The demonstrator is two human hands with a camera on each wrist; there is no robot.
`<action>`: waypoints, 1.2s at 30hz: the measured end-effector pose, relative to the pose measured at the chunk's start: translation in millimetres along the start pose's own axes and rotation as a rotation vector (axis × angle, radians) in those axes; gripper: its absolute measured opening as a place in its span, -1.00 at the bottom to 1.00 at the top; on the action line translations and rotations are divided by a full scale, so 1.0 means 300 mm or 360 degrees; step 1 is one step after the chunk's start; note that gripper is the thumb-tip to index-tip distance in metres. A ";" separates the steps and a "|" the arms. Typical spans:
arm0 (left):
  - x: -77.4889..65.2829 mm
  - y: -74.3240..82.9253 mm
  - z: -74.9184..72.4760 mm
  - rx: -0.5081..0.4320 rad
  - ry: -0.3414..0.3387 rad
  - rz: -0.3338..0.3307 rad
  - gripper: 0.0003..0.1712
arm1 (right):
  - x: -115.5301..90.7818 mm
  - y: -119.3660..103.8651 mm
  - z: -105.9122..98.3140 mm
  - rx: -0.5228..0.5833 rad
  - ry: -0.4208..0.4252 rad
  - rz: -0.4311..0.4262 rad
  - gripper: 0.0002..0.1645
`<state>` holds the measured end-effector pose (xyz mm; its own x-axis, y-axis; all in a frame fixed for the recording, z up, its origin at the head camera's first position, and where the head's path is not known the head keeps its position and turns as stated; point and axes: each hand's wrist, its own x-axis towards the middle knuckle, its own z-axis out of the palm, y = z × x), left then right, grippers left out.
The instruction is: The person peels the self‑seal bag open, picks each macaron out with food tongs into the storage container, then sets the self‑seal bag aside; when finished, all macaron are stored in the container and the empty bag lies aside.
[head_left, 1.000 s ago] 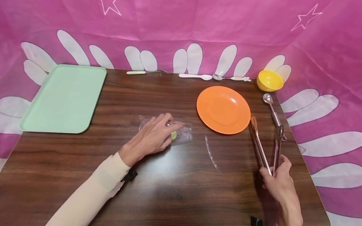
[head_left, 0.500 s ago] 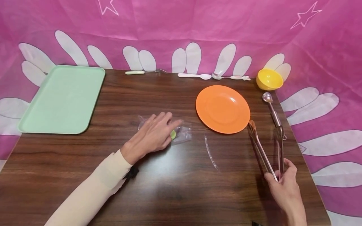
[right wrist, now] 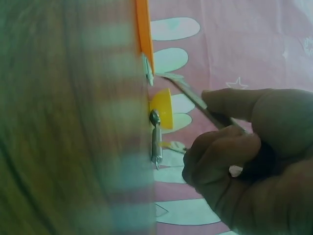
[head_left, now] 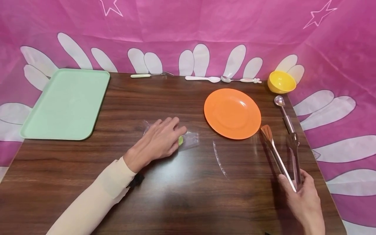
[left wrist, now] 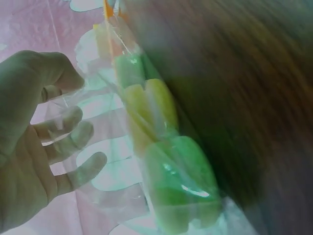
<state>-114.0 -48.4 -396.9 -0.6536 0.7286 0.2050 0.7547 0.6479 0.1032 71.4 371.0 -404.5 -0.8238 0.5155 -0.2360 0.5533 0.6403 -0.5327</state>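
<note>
Left hand (head_left: 155, 140), fingers relaxed and parted, over clear bag (head_left: 192, 140) of green and yellow pieces (left wrist: 183, 169), front-left of orange plate (head_left: 232, 114). Right hand (head_left: 305, 200) grips metal tongs (head_left: 280, 160), arms spread, front-right of plate.

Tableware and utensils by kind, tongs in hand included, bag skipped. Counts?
Trays: 1 (green tray)
Plates: 1 (orange plate)
Bowls: 1 (yellow bowl)
Back-edge cutlery: 3 (green-handled piece, white spoon, metal spoon)
Scoops: 1 (metal scoop)
Tongs: 1 (metal tongs, right hand)
Total: 8
</note>
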 end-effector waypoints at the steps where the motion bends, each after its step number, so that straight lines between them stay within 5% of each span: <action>1: -0.003 0.001 -0.002 -0.0004 0.0017 0.0007 -0.81 | -0.003 -0.001 -0.003 0.0002 0.0019 0.0001 -0.05; 6: -0.011 0.005 -0.008 -0.0009 0.0120 0.0035 -0.93 | -0.027 -0.026 -0.026 -0.0046 0.0149 -0.0063 -0.12; 9: -0.014 0.007 -0.011 0.0000 0.0181 0.0052 -0.94 | -0.045 -0.055 -0.041 -0.0075 0.0178 -0.0219 -0.19; 16: -0.026 0.019 -0.014 0.0021 0.0225 0.0087 -0.87 | -0.069 -0.151 -0.029 -0.0032 -0.0151 -0.0593 -0.30; 23: -0.036 0.025 -0.011 -0.0006 0.0234 0.0092 -0.90 | -0.061 -0.207 -0.004 -0.0044 -0.0257 -0.0981 -0.33; 31: -0.039 0.022 -0.005 -0.0179 0.0260 0.0123 -0.94 | -0.054 -0.225 -0.003 0.0037 -0.0584 -0.0881 -0.41; 36: -0.047 0.023 -0.009 -0.0234 0.0254 0.0153 -0.95 | -0.045 -0.231 0.002 0.0077 -0.0662 -0.0837 -0.45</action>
<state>-99.4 -54.7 -396.3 -0.5695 0.7335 0.3710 0.8210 0.5293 0.2139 44.1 319.3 -364.7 -0.9664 -0.1267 -0.2237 0.0673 0.7151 -0.6958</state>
